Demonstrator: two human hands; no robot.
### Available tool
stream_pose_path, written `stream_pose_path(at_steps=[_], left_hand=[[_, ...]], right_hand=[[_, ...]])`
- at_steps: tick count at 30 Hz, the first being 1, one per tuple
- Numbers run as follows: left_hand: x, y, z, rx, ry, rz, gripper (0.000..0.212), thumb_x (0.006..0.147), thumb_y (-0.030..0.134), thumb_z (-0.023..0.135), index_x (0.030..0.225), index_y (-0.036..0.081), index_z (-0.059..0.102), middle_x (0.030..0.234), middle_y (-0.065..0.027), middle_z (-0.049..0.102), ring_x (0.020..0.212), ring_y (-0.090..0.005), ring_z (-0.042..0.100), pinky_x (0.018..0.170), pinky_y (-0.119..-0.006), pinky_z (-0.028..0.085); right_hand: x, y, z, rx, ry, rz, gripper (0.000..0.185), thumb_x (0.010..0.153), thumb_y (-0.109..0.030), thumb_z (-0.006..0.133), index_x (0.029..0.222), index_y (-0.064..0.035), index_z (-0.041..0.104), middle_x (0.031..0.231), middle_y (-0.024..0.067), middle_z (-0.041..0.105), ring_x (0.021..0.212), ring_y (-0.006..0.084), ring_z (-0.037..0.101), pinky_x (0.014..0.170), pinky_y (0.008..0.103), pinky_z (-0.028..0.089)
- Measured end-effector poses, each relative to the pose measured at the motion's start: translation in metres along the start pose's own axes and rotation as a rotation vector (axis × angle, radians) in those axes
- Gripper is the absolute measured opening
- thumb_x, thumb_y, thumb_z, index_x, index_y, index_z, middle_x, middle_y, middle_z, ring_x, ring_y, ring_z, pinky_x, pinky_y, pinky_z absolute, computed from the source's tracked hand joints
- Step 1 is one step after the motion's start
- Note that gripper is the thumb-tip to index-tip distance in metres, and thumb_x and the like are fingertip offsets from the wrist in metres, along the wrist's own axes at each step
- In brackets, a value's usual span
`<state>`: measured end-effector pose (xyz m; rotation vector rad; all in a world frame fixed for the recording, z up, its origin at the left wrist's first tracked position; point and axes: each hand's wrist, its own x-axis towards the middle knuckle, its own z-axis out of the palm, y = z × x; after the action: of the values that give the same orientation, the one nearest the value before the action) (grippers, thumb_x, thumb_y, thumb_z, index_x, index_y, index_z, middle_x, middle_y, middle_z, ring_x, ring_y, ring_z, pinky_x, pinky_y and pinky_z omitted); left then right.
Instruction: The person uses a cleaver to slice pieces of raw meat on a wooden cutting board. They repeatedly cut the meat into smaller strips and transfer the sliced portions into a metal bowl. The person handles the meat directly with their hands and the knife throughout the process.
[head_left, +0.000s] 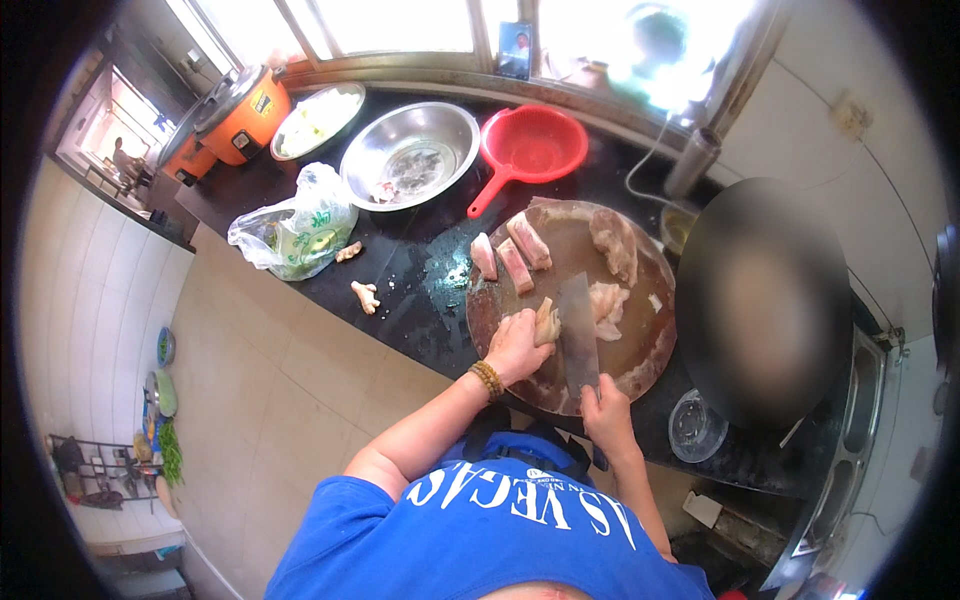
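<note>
My left hand (517, 345), with a beaded bracelet at the wrist, grips a pale piece of meat (547, 324) on a round chopping board (637, 360). My right hand (606, 414) is closed around the handle of a cleaver (578, 330). Its broad blade lies just right of that piece; whether the edge touches the board I cannot tell. Beyond my left hand are three thick strips of raw meat (514, 266). A larger chunk of meat (615, 246) rests at the board's far right, and a pale, fatty piece (609, 309) sits right beside the blade.
Behind the board are a red plastic strainer (532, 142), a steel basin (409, 155) and a plate of pale food (318, 121). A plastic bag (300, 225) and ginger pieces (365, 297) lie left. A clear plastic bowl (697, 426) stands right, near a blurred patch hiding the counter.
</note>
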<state>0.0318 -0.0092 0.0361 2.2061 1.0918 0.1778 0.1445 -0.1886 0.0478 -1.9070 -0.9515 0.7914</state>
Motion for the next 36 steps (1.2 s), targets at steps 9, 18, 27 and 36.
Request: stream_pose_path(at_steps=[9, 18, 27, 36], left_hand=[[0.0, -0.007, -0.04, -0.125, -0.115, -0.01, 0.042, 0.074, 0.025, 0.071, 0.101, -0.002, 0.056, 0.094, -0.0234, 0.063, 0.09, -0.0335, 0.064, 0.08, -0.039, 0.05], [0.004, -0.017, -0.033, -0.246, -0.282, 0.098, 0.044, 0.076, 0.025, 0.075, 0.107, -0.002, 0.059, 0.09, -0.0133, 0.066, 0.083, -0.0238, 0.064, 0.077, -0.035, 0.051], [-0.025, 0.001, -0.013, 0.159, 0.268, 0.447, 0.033, 0.075, 0.017, 0.071, 0.104, 0.004, 0.062, 0.109, -0.0132, 0.058, 0.103, -0.031, 0.054, 0.083, -0.042, 0.045], [-0.027, 0.01, 0.003, 0.294, 0.268, 0.405, 0.025, 0.075, 0.014, 0.064, 0.098, 0.004, 0.064, 0.102, -0.011, 0.06, 0.101, -0.0287, 0.055, 0.079, -0.04, 0.047]], right_hand=[[0.011, -0.011, -0.032, -0.461, 0.071, -0.129, 0.017, 0.092, -0.015, 0.053, 0.086, -0.0003, 0.047, 0.068, 0.0278, 0.059, 0.068, 0.0476, 0.06, 0.061, 0.0548, 0.046], [0.0, -0.021, -0.025, -0.276, 0.08, -0.222, 0.014, 0.092, -0.014, 0.056, 0.087, -0.0028, 0.048, 0.064, 0.0235, 0.058, 0.063, 0.0441, 0.06, 0.056, 0.0514, 0.046], [-0.014, -0.027, -0.016, -0.683, 0.039, -0.416, 0.004, 0.084, -0.005, 0.054, 0.085, -0.0036, 0.05, 0.064, 0.0146, 0.06, 0.056, 0.0317, 0.063, 0.049, 0.0417, 0.05], [-0.021, -0.033, -0.031, -0.887, -0.117, -0.391, 0.012, 0.077, -0.004, 0.054, 0.089, -0.0005, 0.052, 0.067, 0.0142, 0.062, 0.056, 0.0299, 0.065, 0.05, 0.0385, 0.053]])
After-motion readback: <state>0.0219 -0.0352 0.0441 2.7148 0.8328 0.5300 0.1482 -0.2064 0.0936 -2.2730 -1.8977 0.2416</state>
